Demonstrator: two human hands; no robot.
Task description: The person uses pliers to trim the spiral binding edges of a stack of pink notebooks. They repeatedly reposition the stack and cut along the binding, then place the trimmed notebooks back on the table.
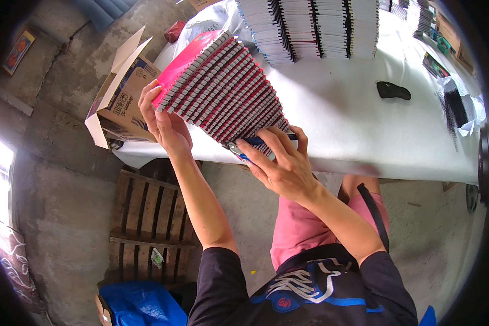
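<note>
A tall stack of spiral-bound notebooks (228,87) with grey coils and red edges stands at the table's near side, a bright pink-red cover (187,57) on top. My left hand (165,122) grips the near left corner of the top notebook, its fingers at the cover and the thumb by the coil. Low on the stack, my right hand (285,163) is closed around pliers (240,150) with blue handles. Their metal head is close to the coil ends; the jaws' exact contact is hidden by my fingers.
Several stacks of black-coiled notebooks (331,27) stand at the back of the white-covered table (353,130). A black object (393,91) lies to the right, near a plastic bag of black coils (459,106). An open cardboard box (127,103) sits left; a wooden pallet (149,217) is below.
</note>
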